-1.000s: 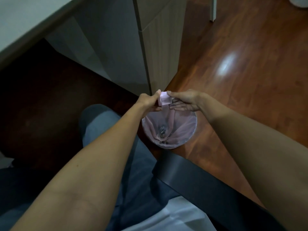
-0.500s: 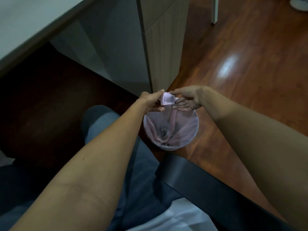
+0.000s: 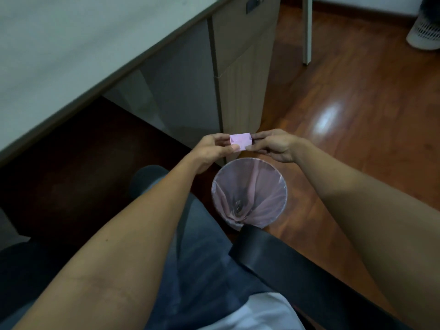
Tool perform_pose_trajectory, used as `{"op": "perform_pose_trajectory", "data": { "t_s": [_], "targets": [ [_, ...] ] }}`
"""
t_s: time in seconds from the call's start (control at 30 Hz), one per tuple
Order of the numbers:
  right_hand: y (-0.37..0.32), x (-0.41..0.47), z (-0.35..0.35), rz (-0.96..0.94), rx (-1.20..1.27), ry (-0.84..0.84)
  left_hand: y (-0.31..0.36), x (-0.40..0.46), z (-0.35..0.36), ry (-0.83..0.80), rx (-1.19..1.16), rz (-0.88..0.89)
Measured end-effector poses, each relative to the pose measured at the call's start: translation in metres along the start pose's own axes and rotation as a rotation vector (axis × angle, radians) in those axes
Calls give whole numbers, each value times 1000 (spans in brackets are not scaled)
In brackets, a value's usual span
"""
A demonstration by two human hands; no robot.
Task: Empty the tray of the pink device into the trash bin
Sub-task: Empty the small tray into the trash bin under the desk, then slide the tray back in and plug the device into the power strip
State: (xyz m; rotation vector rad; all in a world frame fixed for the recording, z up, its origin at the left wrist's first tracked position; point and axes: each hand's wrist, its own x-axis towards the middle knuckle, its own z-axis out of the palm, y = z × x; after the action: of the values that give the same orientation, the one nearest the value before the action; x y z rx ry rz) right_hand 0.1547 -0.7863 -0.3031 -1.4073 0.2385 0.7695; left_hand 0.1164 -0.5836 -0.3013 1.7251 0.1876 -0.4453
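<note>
Centrally, both hands pinch a small pink rectangular plastic tray (image 3: 241, 140): the left hand (image 3: 215, 147) grips its left end, the right hand (image 3: 276, 145) its right end. It is held above the far rim of a round trash bin lined with translucent pink plastic (image 3: 266, 201) on the wooden floor (image 3: 357, 115).

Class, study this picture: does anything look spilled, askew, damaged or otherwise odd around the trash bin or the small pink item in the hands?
Nothing stands out. The trash bin stands upright, its liner in place. Both hands hold the pink tray beyond its rim. No spill shows on the floor.
</note>
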Motion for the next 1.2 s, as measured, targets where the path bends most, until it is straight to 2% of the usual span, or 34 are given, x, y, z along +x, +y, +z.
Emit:
{"op": "perform_pose_trajectory", "data": {
  "t_s": [0.27,0.77,0.97,1.2],
  "targets": [
    [-61,-31,10,-203,-99,21,72,-18,-21,63,112,238],
    [-216,-130,42,-512,-163,-42,231,-78,-56,111,222,530],
    [-285,-154,91,-623,-316,-127,286,-118,-105,180,212,598],
    [-327,-167,175,-747,-470,-225,315,-172,-181,293,225,639]
  ]
}}
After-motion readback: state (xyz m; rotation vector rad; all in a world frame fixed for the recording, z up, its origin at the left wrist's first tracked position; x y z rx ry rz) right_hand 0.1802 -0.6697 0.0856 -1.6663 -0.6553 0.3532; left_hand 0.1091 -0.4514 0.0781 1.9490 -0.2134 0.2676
